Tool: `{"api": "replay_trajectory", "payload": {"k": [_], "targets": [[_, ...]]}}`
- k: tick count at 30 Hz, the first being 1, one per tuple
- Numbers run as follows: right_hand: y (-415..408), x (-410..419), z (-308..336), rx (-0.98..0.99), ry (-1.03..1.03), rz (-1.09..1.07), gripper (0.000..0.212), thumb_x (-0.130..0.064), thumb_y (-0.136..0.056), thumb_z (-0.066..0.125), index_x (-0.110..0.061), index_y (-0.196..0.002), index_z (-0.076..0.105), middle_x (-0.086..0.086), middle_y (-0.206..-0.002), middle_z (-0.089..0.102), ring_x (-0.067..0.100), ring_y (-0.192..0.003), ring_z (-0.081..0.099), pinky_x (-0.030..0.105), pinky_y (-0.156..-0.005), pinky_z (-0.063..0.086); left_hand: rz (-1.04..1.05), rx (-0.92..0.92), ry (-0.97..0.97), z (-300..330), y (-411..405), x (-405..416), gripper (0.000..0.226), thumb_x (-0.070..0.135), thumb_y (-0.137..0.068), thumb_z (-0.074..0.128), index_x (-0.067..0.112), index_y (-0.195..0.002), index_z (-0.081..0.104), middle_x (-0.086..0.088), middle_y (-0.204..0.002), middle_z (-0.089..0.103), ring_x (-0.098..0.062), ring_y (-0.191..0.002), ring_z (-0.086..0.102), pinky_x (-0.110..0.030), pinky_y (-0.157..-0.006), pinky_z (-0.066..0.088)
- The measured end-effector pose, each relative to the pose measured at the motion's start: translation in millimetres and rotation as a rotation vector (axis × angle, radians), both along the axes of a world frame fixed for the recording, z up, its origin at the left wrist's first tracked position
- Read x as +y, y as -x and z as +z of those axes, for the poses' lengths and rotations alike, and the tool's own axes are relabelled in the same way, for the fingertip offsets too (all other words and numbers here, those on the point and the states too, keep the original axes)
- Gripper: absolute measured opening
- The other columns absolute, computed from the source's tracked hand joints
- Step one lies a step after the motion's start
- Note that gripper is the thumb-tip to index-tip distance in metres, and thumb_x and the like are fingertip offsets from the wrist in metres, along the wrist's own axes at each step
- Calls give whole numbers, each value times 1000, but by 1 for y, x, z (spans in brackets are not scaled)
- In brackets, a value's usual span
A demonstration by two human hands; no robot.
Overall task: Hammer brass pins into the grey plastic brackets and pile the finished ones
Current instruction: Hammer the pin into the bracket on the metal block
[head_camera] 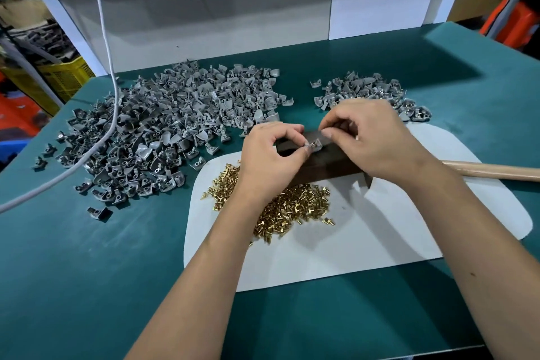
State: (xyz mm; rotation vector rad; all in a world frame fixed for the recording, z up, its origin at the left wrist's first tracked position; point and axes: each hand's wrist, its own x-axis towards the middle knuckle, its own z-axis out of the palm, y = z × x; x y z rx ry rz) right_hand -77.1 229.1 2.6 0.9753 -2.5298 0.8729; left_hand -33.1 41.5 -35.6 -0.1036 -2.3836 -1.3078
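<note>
A white cable (103,38) is hanging down and trailing across the green desk (87,272). A white mat (380,237) is lying on it. A yellow crate (67,76) is sitting beyond the desk's left edge.

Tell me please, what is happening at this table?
A person is fitting brass pins into grey brackets. Both hands work over a dark block: the left hand pinches one bracket on it, and the right hand pinches at the same bracket. Loose pins lie on a white mat. A big bracket pile sits left, a smaller pile behind. A wooden handle lies at right, untouched.
</note>
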Motion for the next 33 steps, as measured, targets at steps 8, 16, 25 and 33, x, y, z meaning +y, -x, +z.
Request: {"api": "replay_trajectory", "payload": {"k": [8,16,25,33], "targets": [[14,66,6,-394,-486,-262,10,-25,-83,80,-21,-83,70,-9,-75,69,15,-77,67,32,-71,53,-21,-64,-76,-1,1,-1,11,13,-79,83,22,-79,77,8,-110,74,-2,-113,63,-39,-109,46],[17,72,6,-375,-518,-241,19,-21,-95,66,-23,-80,56,-1,-85,69,14,-76,59,33,-68,42,-58,-115,-130,-1,2,-1,16,11,-80,82,25,-76,76,2,-114,74,-9,-117,64,-43,-108,47],[-7,26,37,-200,-100,-112,33,-27,-104,52,-16,-74,61,-1,-68,66,7,-61,57,23,-62,43,-58,-155,-145,1,3,0,16,11,-81,83,26,-76,77,-2,-116,73,0,-112,65,-24,-101,47],[-20,8,42,-80,13,-151,36,-44,-102,36,-23,-78,53,-3,-66,56,24,-64,58,34,-58,40,-29,-191,-138,1,4,0,9,12,-82,82,21,-80,79,-1,-120,72,3,-112,64,2,-82,35]]}}
